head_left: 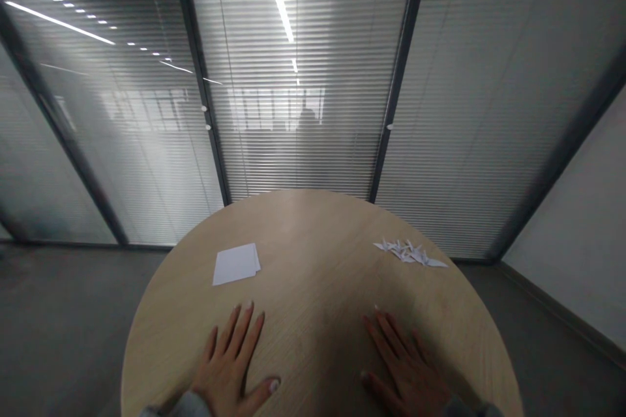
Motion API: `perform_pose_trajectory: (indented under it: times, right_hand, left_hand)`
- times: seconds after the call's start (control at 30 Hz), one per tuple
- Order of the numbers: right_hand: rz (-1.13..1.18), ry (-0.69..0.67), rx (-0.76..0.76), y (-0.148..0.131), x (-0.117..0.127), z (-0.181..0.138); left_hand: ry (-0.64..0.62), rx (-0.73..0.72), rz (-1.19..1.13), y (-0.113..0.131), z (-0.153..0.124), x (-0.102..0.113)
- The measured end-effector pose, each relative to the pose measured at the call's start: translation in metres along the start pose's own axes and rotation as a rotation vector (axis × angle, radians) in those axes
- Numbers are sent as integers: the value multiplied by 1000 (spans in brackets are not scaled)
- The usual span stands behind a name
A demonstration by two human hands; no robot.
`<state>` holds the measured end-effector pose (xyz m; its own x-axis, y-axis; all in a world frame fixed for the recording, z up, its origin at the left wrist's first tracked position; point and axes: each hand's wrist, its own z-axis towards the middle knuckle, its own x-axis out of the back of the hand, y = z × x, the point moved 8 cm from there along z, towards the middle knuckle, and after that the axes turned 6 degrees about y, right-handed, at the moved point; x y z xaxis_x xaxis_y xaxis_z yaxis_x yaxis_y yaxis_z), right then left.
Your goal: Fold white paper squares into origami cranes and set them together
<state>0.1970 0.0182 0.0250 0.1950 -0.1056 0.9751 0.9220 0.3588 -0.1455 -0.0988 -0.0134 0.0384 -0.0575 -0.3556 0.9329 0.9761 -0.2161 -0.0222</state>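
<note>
My left hand [227, 365] lies flat on the round wooden table [313, 287], palm down with its fingers spread. Just beyond its fingertips rests a small stack of white paper sheets [235, 264], the sheets slightly out of line at the right edge. My right hand [403, 365] is also flat on the tabletop, fingers apart and holding nothing. Farther off, past the right fingertips, a cluster of folded white paper cranes [409, 252] sits near the table's right edge. Neither hand touches the paper or the cranes.
A glass partition with blinds [303, 143] and dark frame posts stands behind the table's far edge. To the right is a white wall [577, 228]. Grey floor [83, 313] shows around the table.
</note>
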Motion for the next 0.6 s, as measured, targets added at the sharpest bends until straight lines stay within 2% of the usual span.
perform_pose_trajectory:
  times: [0.13,0.43,0.6]
  right_hand:
    - [20,39,12,1,1,1]
    - [37,40,15,2,0,2]
    - [40,67,3,4,1,1]
  left_hand:
    - [-43,-2,-4,-1,2,-5]
    - [-92,20,-11,1,4,-6]
    - [-89,12,-19,1,5,-6]
